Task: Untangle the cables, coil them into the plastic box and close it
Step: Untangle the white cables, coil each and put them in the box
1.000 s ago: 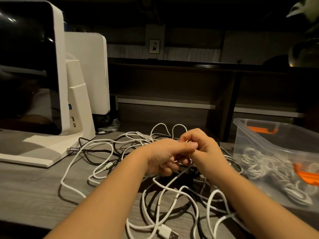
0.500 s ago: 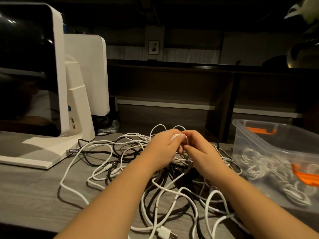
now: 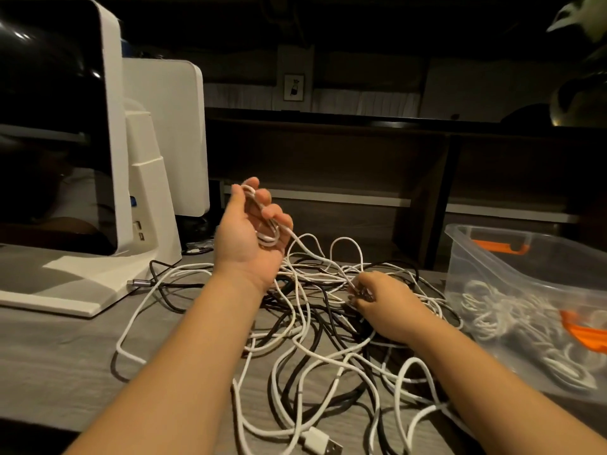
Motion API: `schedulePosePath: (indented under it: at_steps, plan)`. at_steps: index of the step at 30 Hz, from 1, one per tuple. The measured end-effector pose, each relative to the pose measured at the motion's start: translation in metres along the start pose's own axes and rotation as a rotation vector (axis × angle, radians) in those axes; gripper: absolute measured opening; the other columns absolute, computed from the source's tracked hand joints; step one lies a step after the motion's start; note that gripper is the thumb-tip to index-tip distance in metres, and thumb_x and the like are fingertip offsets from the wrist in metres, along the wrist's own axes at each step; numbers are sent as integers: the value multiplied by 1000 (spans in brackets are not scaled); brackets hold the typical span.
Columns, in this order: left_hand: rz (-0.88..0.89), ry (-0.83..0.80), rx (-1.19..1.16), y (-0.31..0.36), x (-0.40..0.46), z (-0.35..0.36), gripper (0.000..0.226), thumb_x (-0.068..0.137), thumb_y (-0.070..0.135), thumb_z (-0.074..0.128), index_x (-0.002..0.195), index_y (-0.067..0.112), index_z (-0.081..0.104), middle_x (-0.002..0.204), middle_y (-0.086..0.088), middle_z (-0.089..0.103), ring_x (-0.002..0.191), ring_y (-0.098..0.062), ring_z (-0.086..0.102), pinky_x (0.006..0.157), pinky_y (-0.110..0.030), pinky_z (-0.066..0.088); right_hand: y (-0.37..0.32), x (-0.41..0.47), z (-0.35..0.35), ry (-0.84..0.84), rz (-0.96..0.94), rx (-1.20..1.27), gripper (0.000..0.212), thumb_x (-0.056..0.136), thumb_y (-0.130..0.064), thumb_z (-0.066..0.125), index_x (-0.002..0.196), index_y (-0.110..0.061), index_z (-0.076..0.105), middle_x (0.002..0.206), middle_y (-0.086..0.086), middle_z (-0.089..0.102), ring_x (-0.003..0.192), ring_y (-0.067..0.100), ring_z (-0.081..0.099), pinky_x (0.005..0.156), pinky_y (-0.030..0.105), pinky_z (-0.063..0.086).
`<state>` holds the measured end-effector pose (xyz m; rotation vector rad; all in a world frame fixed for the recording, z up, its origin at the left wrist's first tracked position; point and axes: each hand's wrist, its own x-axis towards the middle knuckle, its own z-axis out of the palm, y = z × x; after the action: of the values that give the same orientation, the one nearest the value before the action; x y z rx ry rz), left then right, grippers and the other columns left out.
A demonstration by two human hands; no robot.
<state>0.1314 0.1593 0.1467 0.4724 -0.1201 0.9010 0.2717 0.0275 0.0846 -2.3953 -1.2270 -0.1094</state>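
Cables (image 3: 315, 339), white and black, lie in a loose tangle on the grey wood-grain desk (image 3: 56, 366), spread beneath and between the two hands. Well off to the left of the left hand stands a white monitor stand (image 3: 144, 205) with a dark screen (image 3: 49, 126), and a metal-tipped plug (image 3: 136, 283) lies at its base. The left hand (image 3: 251, 231) is raised above the heap, palm up, its fingers curled loosely round a small white coil (image 3: 267, 231) of cable; a white strand runs from that coil down to the right into the tangle. Lower and to the right, the right hand (image 3: 384, 303) rests in the pile, knuckles up, its fingertips pinching strands at the middle of the knot. Below both hands, near the front edge, lies a white USB plug (image 3: 320, 443). Just beside the right hand, on its right, sits the clear plastic box (image 3: 492, 257) with orange latches (image 3: 501, 246), open, holding coiled white cables (image 3: 512, 316).
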Motion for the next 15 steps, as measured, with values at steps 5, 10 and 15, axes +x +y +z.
schedulePosePath:
  at_steps: [5, 10, 15]
  plan:
    - [-73, 73, 265, -18, 0, 0, 33, 107, 38, 38, 100, 19, 64, 65, 6, 59, 45, -3, 44, 46, -18, 41, -9, -12, -10, 86, -154, 222, 45, 92, -12, 57, 131, -33, 50, 132, -18, 50, 118, -1, 44, 100, 20, 35]
    - [-105, 85, 323, -24, -3, -1, 32, 107, 37, 40, 103, 17, 64, 66, 4, 59, 45, -3, 43, 45, -18, 40, -30, -22, -7, -78, -351, 474, 23, 98, -29, 56, 121, -31, 58, 110, -19, 65, 103, -7, 59, 90, 17, 48]
    - [-164, 92, 278, -27, -6, 1, 33, 107, 38, 39, 99, 16, 63, 63, 4, 59, 44, -5, 44, 44, -19, 43, -29, -21, -4, 80, -362, 495, 21, 102, -23, 48, 94, -19, 67, 66, -17, 56, 63, -1, 51, 61, 15, 38]
